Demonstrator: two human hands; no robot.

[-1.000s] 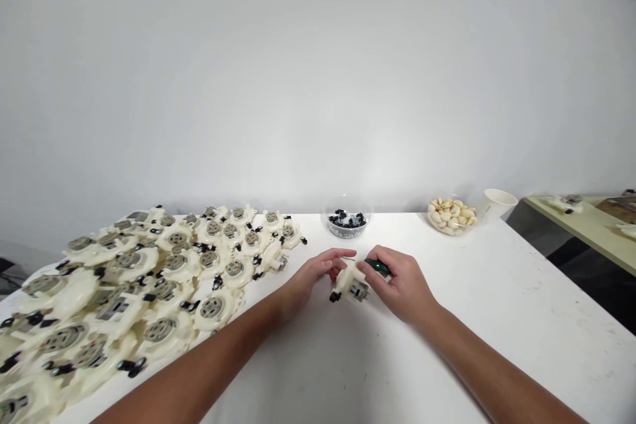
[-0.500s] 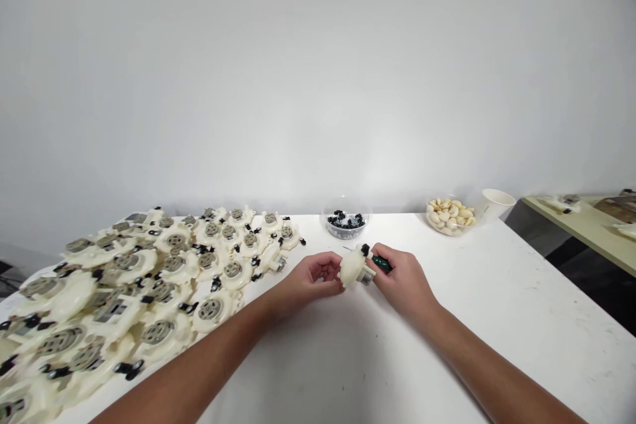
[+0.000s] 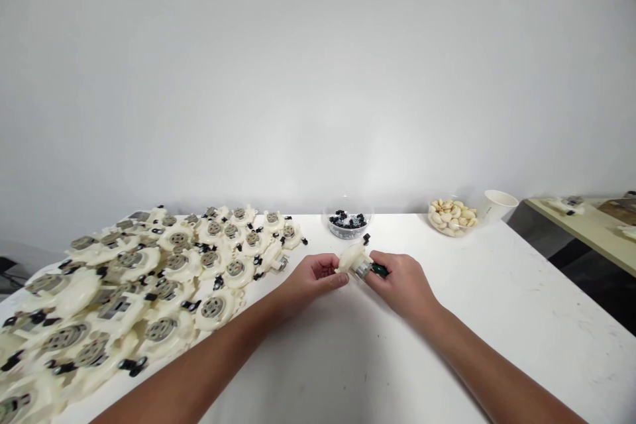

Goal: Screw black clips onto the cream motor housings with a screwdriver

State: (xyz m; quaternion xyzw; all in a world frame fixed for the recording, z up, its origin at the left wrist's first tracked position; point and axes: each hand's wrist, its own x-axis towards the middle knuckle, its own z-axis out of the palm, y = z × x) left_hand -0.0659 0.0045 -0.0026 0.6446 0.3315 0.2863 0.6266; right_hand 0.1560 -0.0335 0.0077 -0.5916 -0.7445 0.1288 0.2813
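A cream plastic part [image 3: 352,257] with a grey motor and a small black piece at its top is held up between my two hands. My left hand [image 3: 318,278] pinches its left edge between thumb and fingers. My right hand [image 3: 402,278] is closed around a dark green handle [image 3: 380,269] and also touches the motor side of the part. Most of the handle is hidden by the fingers. Behind the hands stands a clear round bowl [image 3: 348,233] of small black pieces and screws.
Many similar cream motor parts [image 3: 212,308] cover the left of the white table [image 3: 546,305]. At the back right are a clear bowl of pale oval pieces [image 3: 452,215] and a white cup [image 3: 498,205]. A second, greenish table [image 3: 586,228] stands farther right.
The cream part has turned and tilted, showing more of its grey motor. Less of the green handle shows past my right hand, and my left fingers have shifted slightly on the edge.
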